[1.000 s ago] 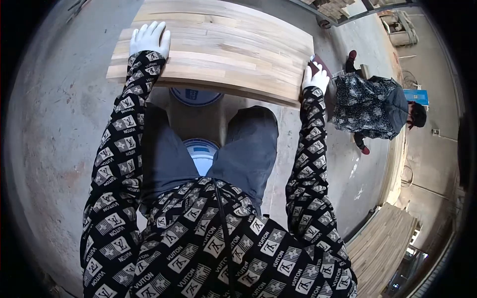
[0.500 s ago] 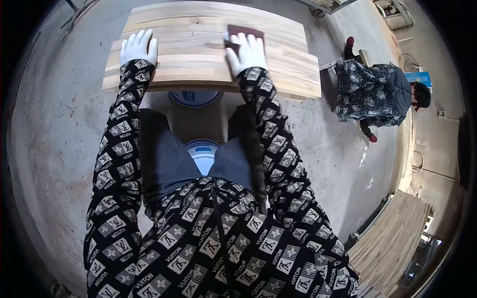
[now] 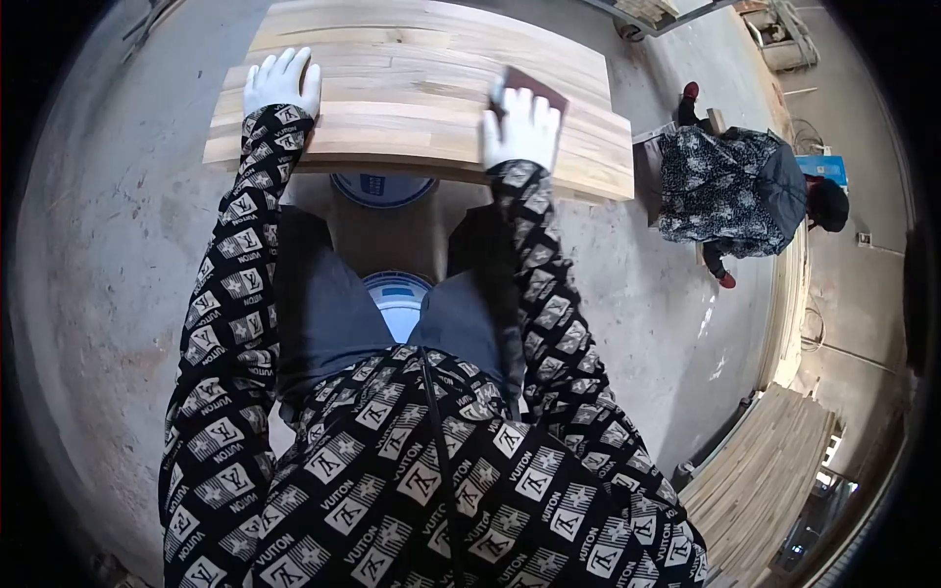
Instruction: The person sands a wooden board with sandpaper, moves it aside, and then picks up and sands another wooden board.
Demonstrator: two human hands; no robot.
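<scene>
Light wooden boards (image 3: 392,118) lie stacked in front of me, the upper one set a little askew on the lower. My left hand (image 3: 283,82), in a white glove, rests flat with spread fingers on the left part of the wood. On the right part, my right hand (image 3: 524,127), also white-gloved, presses on a dark reddish-brown sheet (image 3: 537,86), which looks like sandpaper. The sheet sticks out past the fingertips, and its lower part is hidden under the palm.
White-and-blue buckets (image 3: 382,190) stand below the boards and between my legs. A co-worker (image 3: 730,186) in a dark patterned top bends at the right. Long wooden panels (image 3: 760,480) lie at the lower right. A wheeled cart (image 3: 667,15) is at the top right.
My right hand has moved to the right and nearer to me along the boards with the brown sheet, which is now turned at an angle. My left hand stays on the wood.
</scene>
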